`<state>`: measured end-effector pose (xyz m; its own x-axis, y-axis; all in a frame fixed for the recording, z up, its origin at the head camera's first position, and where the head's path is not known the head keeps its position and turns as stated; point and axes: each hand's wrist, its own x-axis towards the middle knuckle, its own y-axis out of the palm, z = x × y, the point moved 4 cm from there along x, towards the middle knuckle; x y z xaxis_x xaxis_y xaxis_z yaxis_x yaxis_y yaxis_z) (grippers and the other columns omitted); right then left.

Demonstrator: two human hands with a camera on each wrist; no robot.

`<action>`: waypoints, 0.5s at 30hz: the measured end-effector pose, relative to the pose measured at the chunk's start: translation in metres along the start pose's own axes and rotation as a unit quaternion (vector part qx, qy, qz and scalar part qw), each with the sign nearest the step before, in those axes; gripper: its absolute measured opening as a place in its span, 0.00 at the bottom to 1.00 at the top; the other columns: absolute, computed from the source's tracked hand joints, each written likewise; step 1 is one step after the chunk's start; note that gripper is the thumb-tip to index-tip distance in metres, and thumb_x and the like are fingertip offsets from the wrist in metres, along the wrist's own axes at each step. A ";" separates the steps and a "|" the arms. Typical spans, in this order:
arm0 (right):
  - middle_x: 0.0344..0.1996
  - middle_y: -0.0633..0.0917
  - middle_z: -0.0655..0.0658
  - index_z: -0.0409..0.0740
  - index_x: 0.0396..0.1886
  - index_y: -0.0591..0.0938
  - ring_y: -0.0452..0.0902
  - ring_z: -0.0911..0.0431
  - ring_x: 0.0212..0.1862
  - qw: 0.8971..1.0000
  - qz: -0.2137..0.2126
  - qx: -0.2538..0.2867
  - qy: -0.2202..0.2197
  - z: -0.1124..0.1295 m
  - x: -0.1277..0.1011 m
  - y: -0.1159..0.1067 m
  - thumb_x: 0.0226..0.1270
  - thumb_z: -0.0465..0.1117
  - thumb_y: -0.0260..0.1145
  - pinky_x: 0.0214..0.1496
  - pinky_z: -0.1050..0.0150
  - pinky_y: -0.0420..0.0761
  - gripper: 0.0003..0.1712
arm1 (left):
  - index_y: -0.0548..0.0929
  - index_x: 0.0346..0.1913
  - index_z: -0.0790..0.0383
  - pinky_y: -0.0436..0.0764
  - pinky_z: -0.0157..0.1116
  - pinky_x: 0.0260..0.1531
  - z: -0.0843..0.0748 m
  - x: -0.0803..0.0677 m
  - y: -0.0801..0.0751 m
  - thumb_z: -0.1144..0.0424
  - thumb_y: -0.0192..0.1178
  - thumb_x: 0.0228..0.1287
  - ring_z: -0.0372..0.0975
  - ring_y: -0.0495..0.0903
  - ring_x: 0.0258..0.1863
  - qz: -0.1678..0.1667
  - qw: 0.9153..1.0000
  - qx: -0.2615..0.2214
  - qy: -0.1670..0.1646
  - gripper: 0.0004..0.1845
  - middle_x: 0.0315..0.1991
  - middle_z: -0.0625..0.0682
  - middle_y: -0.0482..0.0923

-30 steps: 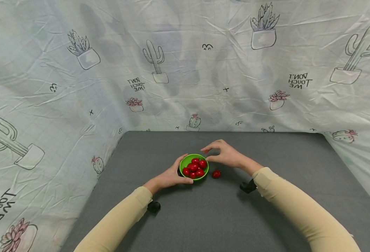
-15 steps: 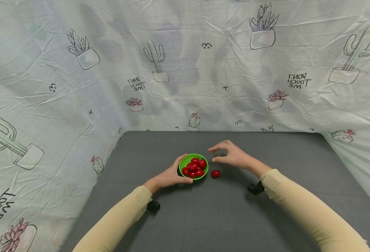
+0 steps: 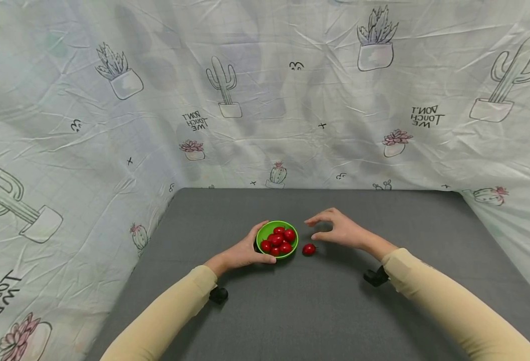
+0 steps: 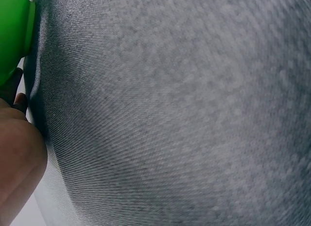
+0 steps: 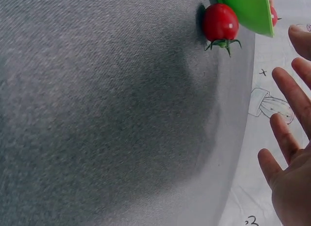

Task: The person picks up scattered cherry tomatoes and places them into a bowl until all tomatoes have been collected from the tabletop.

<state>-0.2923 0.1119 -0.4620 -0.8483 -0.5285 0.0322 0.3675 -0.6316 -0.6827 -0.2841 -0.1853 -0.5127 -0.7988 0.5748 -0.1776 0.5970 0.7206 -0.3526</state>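
A green bowl (image 3: 266, 232) holding several red cherry tomatoes (image 3: 276, 240) stands on the grey table. My left hand (image 3: 243, 252) grips it from the left, thumb along the near side and fingers round the far side. In the left wrist view, part of that hand (image 4: 19, 150) shows below the bowl's green wall (image 4: 12, 34). One loose cherry tomato (image 3: 308, 249) lies just right of the bowl, its green stem visible in the right wrist view (image 5: 221, 24). My right hand (image 3: 343, 230) hovers above and right of this tomato, fingers spread and holding nothing.
Grey cloth covers the table (image 3: 287, 316). A white curtain (image 3: 256, 145) printed with cacti hangs behind it and along both sides. Each wrist carries a small black camera, such as the right one (image 3: 376, 276).
My right hand has drawn away from the bowl's right rim, moving right and slightly nearer, to beside the loose cherry tomato. My left hand and the bowl have stayed put.
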 end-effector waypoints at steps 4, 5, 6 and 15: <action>0.56 0.84 0.55 0.52 0.64 0.83 0.61 0.45 0.69 1.000 0.003 0.002 0.000 -0.001 -0.003 0.001 0.68 0.51 0.74 0.65 0.35 0.64 0.27 | 0.46 0.83 0.45 0.56 0.54 0.73 -0.001 0.000 0.000 0.51 0.76 0.60 0.44 0.55 0.77 0.002 1.000 -0.003 0.002 0.58 0.79 0.49 0.52; 0.56 0.84 0.55 0.51 0.64 0.83 0.61 0.45 0.69 1.000 0.004 0.005 0.001 -0.002 -0.004 0.001 0.67 0.51 0.74 0.66 0.35 0.64 0.27 | 0.46 0.82 0.45 0.56 0.53 0.73 -0.001 0.000 0.000 0.52 0.76 0.60 0.44 0.55 0.77 0.001 1.000 -0.003 0.002 0.57 0.79 0.49 0.52; 0.56 0.84 0.55 0.50 0.64 0.83 0.61 0.45 0.69 1.000 0.005 0.005 0.002 -0.003 -0.005 0.002 0.67 0.52 0.74 0.66 0.35 0.64 0.28 | 0.46 0.82 0.45 0.56 0.53 0.73 -0.001 0.000 0.000 0.52 0.76 0.60 0.44 0.55 0.77 0.001 1.000 -0.004 0.003 0.57 0.79 0.49 0.52; 0.58 0.83 0.55 0.49 0.64 0.84 0.62 0.46 0.68 1.000 0.012 0.001 -0.003 -0.009 -0.007 0.008 0.65 0.50 0.76 0.65 0.37 0.66 0.28 | 0.46 0.82 0.44 0.56 0.53 0.73 0.001 0.002 -0.001 0.52 0.76 0.60 0.44 0.55 0.76 0.002 1.000 -0.003 0.006 0.57 0.79 0.49 0.51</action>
<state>-0.2871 0.1157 -0.4743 -0.8375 -0.5461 0.0200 0.3883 -0.6204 -0.6814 -0.2864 -0.1849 -0.5139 -0.7959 0.5814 -0.1685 0.6001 0.7212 -0.3459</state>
